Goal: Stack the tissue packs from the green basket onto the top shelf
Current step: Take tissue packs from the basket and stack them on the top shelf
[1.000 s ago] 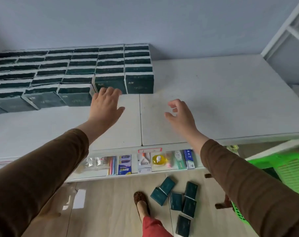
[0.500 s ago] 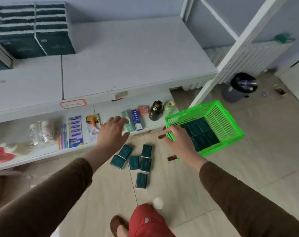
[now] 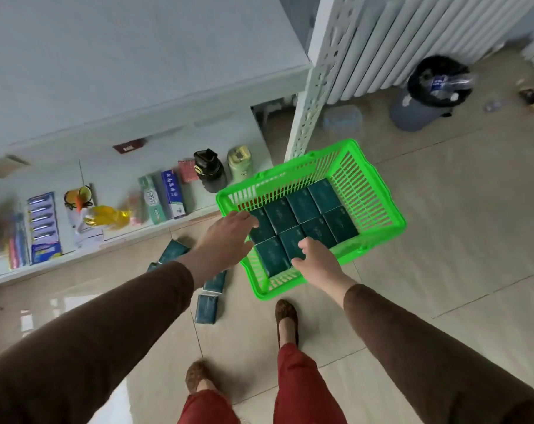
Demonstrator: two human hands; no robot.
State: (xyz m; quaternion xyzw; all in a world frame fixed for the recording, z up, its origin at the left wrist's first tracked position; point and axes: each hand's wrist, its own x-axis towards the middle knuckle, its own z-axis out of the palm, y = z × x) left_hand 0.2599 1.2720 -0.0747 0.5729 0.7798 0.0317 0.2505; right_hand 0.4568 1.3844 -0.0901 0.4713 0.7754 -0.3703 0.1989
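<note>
A bright green basket (image 3: 369,191) stands on the floor with several dark green tissue packs (image 3: 302,206) lying flat inside it. My left hand (image 3: 229,237) reaches over the basket's near-left rim, fingers straight, its tips above a pack. My right hand (image 3: 317,261) hovers at the near side of the basket, fingers loosely spread over the nearest packs and holding nothing. The white top shelf (image 3: 122,56) fills the upper left; the part in view is bare.
More tissue packs (image 3: 207,309) lie loose on the tiled floor left of the basket. A lower shelf (image 3: 112,185) holds toothpaste boxes, toothbrushes and two bottles. A white shelf post (image 3: 316,87), a radiator and a bin (image 3: 424,93) stand beyond. My feet are below.
My view swung down from the stacked top shelf to the floor basket. Both hands dropped from shelf height and now reach into the basket over the packs.
</note>
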